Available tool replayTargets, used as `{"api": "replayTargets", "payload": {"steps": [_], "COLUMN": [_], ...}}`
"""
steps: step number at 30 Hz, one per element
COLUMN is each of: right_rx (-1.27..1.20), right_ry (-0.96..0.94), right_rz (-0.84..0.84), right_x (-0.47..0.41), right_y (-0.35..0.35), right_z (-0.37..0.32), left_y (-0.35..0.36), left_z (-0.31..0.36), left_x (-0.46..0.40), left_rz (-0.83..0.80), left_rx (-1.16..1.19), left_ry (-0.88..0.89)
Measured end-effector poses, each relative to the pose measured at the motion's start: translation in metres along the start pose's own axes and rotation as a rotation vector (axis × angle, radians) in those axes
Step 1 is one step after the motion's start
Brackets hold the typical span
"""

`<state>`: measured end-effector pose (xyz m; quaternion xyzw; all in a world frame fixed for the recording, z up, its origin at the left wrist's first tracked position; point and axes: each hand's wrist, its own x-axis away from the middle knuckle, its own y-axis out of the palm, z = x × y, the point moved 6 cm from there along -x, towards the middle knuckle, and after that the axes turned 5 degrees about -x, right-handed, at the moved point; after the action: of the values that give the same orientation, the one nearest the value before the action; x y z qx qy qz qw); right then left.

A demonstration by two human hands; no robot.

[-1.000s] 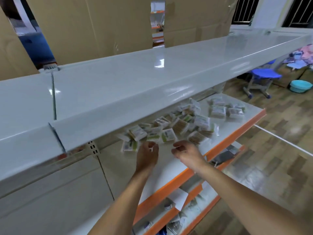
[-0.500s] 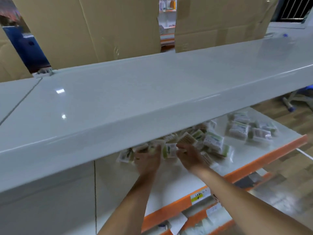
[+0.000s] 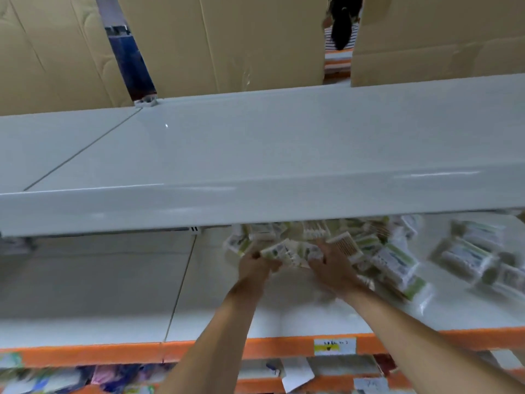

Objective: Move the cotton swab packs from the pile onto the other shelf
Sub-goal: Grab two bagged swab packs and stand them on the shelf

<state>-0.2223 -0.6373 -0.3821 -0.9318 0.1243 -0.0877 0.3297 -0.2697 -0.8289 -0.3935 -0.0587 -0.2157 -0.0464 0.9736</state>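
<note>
Upper shelf [image 3: 255,155]: a glossy grey-white board running across the view from 9 to 3 o'clock, its front lip hiding the back of the pile below.
Cardboard sheets [image 3: 216,41]: standing behind the upper shelf at 12 o'clock, with gaps between them.
Lower shelf [image 3: 93,285]: white board with an orange front edge [image 3: 85,352]; its left half, toward 9 o'clock, is bare board.
Left hand [image 3: 254,268]: just left of centre, fingers curled round the left end of a cotton swab pack [image 3: 279,251] at the near edge of the pile.
Right hand [image 3: 332,265]: just right of centre, fingers bent over the packs beside that same pack, pressing into the heap; motion blur hides exactly which pack it grasps.
Pile of cotton swab packs [image 3: 366,245]: on the lower shelf from centre toward 3 o'clock, partly tucked under the upper shelf's lip.
Separate packs [image 3: 466,254]: lying near 3 o'clock, apart from the heap.
Price label [image 3: 335,346]: on the orange edge at 5 o'clock.
</note>
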Motion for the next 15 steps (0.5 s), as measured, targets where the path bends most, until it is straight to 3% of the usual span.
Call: {"api": "replayTargets", "payload": {"steps": [4,10,15], "right_rx": [-0.058,-0.005,0.004], "right_ry": [0.007,0.019,0.030], "right_rz": [0.043,0.046,-0.022], "right_x": [-0.001,0.002,0.002], "right_y": [0.001,0.003,0.005], "right_z": [0.005,0.010,0.009], "left_y": [-0.022,-0.041,-0.061], "left_z": [-0.004,-0.003,-0.013], "left_x": [0.010,0.019,0.024], "left_rz": [0.120,0.148,0.195], "left_rx": [-0.059,-0.206,-0.034], "left_ry": [0.096,0.325,0.220]}}
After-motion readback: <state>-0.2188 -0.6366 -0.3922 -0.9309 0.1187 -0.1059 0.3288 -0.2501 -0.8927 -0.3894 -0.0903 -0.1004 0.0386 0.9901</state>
